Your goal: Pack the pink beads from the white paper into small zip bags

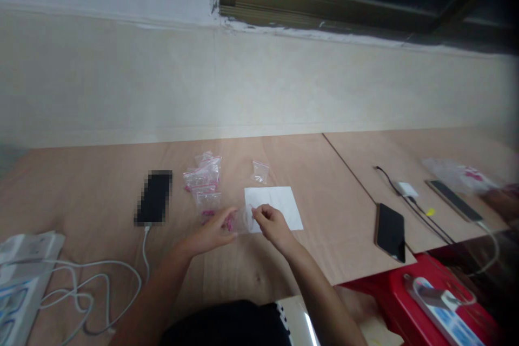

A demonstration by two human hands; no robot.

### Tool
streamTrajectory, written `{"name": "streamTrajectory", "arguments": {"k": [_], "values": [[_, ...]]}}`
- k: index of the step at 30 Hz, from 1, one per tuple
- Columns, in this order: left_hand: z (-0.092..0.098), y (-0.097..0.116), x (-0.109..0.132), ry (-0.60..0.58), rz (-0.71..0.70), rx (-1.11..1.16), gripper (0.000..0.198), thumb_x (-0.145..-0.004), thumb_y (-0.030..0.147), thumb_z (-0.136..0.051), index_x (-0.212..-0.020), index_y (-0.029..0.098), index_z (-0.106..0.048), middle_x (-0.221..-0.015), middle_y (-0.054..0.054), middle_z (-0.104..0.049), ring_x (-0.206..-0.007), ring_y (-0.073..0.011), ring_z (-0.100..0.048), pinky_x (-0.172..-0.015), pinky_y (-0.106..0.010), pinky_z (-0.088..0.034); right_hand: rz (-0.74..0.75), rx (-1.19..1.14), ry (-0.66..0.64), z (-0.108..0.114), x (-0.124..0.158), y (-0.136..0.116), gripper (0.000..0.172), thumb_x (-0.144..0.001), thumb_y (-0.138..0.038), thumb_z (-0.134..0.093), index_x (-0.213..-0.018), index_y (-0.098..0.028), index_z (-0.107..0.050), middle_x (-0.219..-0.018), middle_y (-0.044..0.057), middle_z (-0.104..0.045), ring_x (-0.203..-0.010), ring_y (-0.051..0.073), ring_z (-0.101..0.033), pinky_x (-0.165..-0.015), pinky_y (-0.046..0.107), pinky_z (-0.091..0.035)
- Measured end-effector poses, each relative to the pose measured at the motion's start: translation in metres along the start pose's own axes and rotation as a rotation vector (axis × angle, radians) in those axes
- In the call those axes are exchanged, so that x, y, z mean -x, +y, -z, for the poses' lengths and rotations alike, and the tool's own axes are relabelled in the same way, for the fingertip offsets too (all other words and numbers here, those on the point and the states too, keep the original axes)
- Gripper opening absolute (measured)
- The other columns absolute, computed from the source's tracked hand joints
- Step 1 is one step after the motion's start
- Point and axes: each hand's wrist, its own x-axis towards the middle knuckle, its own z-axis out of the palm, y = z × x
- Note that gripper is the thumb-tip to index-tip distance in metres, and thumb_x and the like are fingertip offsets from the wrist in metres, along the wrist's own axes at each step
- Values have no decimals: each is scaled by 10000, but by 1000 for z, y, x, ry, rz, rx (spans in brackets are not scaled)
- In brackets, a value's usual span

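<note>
A small clear zip bag (242, 220) with pink bits in its lower part is held by my left hand (214, 233), thumb and fingers closed on it. My right hand (272, 221) pinches at the bag's right end, over a sheet of white paper (286, 203). Whether its fingertips hold the bag's edge or some small thing is too blurred to tell. Beyond my left hand lies a pile of clear zip bags (205, 173), several with pink bits inside. A single small clear bag (260, 171) rests just behind the paper.
A black phone (154, 197) on a white cable lies to the left, near a power strip (24, 281). Rightward are another phone (390, 232), a charger (406, 189) with cables, and a third phone (454, 200). A red stool (405, 286) carries another power strip (446, 313).
</note>
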Motion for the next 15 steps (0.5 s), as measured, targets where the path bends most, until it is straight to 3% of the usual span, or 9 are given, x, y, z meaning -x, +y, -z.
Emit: {"name": "streamTrajectory", "arguments": {"k": [3, 6, 8, 12, 15], "values": [[-9, -12, -14, 45, 5, -65, 484, -749, 194, -561, -1217, 193, -438, -1080, -75, -557, -915, -196, -542, -847, -357, -439, -8, -26, 106, 4, 9, 12, 274, -746, -429, -552, -865, -182, -549, -561, -50, -478, -426, 84, -399, -384, 201, -304], [-15, -18, -28, 75, -6, -121, 490, -730, 177, -561, -1207, 194, -450, -1028, -63, -551, -821, -179, -531, -791, -340, -451, -43, -59, 34, 3, 17, 27, 395, -704, -445, -616, -998, -190, -550, -607, -34, -546, -422, 94, -454, -368, 206, -333], [-17, -18, -36, 78, -14, -149, 485, -714, 156, -568, -1186, 194, -465, -1021, -64, -543, -794, -172, -522, -778, -337, -449, -97, -116, 11, -1, 16, 38, 397, -685, -479, -623, -941, -180, -574, -602, -17, -577, -409, 105, -477, -357, 216, -349], [-18, -19, -47, 162, 3, -204, 482, -673, 185, -633, -1130, 180, -479, -1003, -65, -520, -808, -179, -513, -784, -355, -444, -167, -278, 93, -6, 4, 60, 390, -662, -552, -609, -738, -171, -575, -576, -1, -600, -357, 93, -452, -344, 228, -350], [-18, -26, -50, 218, 79, -84, 511, -652, 251, -676, -1103, 184, -445, -929, -29, -529, -769, -164, -536, -740, -340, -464, -193, -365, 91, -4, -5, 74, 395, -640, -565, -627, -648, -176, -558, -475, -28, -556, -324, 84, -410, -337, 224, -318]]}}
